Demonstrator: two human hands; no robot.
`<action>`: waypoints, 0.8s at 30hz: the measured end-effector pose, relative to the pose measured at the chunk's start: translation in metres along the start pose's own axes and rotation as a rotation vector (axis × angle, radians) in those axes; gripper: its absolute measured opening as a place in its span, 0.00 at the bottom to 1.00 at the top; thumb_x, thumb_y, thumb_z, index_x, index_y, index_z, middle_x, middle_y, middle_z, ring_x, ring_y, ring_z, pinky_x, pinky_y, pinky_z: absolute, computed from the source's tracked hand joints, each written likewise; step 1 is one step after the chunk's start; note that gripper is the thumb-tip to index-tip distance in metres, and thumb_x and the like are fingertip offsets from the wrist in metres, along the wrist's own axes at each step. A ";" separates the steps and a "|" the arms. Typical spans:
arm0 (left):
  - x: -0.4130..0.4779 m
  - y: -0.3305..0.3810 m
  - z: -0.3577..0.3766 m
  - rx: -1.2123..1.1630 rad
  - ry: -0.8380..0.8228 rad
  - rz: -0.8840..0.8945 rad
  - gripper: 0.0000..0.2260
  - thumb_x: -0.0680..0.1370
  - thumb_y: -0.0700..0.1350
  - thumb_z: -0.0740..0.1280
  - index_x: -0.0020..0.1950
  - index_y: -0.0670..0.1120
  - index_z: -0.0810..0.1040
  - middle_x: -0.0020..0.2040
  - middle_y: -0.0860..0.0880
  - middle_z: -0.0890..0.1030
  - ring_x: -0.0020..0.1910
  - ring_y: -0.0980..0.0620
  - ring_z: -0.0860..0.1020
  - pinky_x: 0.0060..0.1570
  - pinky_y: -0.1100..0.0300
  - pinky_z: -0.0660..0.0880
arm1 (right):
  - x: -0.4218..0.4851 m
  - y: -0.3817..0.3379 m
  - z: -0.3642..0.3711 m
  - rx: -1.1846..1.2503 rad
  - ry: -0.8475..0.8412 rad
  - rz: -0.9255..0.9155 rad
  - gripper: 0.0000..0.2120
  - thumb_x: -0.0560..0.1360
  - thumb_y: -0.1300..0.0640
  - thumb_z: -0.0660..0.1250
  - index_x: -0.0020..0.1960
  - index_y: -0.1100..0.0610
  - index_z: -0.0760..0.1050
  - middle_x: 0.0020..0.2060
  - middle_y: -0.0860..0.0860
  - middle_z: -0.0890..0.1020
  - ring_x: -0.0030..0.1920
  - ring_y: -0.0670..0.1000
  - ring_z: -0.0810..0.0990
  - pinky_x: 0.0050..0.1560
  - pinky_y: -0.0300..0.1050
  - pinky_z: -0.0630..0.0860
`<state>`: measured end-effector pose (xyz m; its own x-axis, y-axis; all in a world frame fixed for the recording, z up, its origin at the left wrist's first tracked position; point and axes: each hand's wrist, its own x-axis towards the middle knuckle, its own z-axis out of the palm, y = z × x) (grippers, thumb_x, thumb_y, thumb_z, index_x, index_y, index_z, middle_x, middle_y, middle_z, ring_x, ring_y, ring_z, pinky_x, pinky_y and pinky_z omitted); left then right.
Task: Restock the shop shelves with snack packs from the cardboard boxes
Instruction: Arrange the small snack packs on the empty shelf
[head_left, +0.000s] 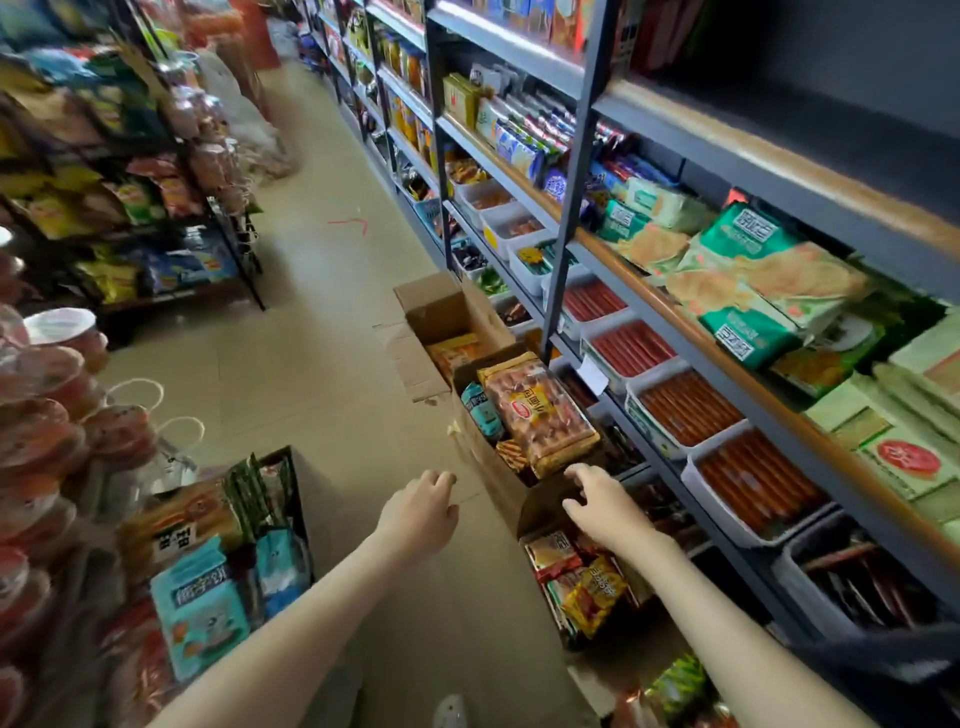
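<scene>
Down on the aisle floor (322, 332), a middle cardboard box (493, 457) stands open against the foot of the shop shelves (675, 332), and it serves as the landmark. Inside it, a large orange biscuit pack (540, 410) lies on top, with a teal pack (480, 408) wedged just to its left. The right hand (605, 501) hovers at the near edge of this box, fingers spread apart and slightly bent, holding nothing; its fingertips are close to the near flap (545, 501). The left hand (421, 512) hangs in the air to the left of the box, over bare floor, fingers loosely curled and empty.

Beyond the box, a second cardboard box (441, 317) stands with flaps open and orange packs inside. Nearer than the landmark, directly under the right forearm, a third box of red and yellow snack packs (587, 587) sits by the shelf foot. Right of the box, the shelves carry white trays of red sausages (685, 405), with green cracker packs (748, 291) a level above. Across the aisle to the left, a dark crate (228, 551) holds blue and orange packs, and stacked noodle bowls (47, 415) crowd the far left edge. A dark upright post (569, 197) of the shelving rises just behind the box.
</scene>
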<state>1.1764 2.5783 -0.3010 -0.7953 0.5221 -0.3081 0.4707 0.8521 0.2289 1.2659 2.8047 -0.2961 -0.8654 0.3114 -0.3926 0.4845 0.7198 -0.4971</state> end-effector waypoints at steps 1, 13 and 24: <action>0.012 -0.007 -0.006 0.002 -0.003 -0.002 0.19 0.81 0.48 0.57 0.72 0.46 0.65 0.66 0.46 0.71 0.62 0.44 0.73 0.55 0.53 0.73 | 0.012 -0.002 0.000 -0.006 -0.011 0.016 0.20 0.79 0.55 0.60 0.71 0.54 0.65 0.67 0.52 0.69 0.62 0.53 0.73 0.58 0.47 0.73; 0.174 -0.025 -0.004 0.002 -0.128 -0.037 0.19 0.81 0.48 0.57 0.72 0.45 0.64 0.66 0.46 0.71 0.62 0.44 0.73 0.54 0.53 0.73 | 0.180 0.047 -0.012 -0.050 -0.104 0.300 0.29 0.80 0.59 0.60 0.77 0.56 0.52 0.74 0.55 0.61 0.68 0.56 0.68 0.61 0.49 0.71; 0.347 -0.048 0.102 -0.149 -0.099 0.123 0.14 0.78 0.44 0.65 0.63 0.44 0.75 0.56 0.48 0.78 0.51 0.48 0.79 0.46 0.57 0.75 | 0.327 0.116 0.091 -0.524 -0.179 0.147 0.44 0.72 0.54 0.73 0.79 0.57 0.50 0.70 0.55 0.69 0.69 0.54 0.69 0.64 0.50 0.70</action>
<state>0.9171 2.7219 -0.5135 -0.6906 0.6288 -0.3572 0.4939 0.7709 0.4021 1.0505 2.9333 -0.5531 -0.7363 0.3542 -0.5765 0.4303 0.9027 0.0050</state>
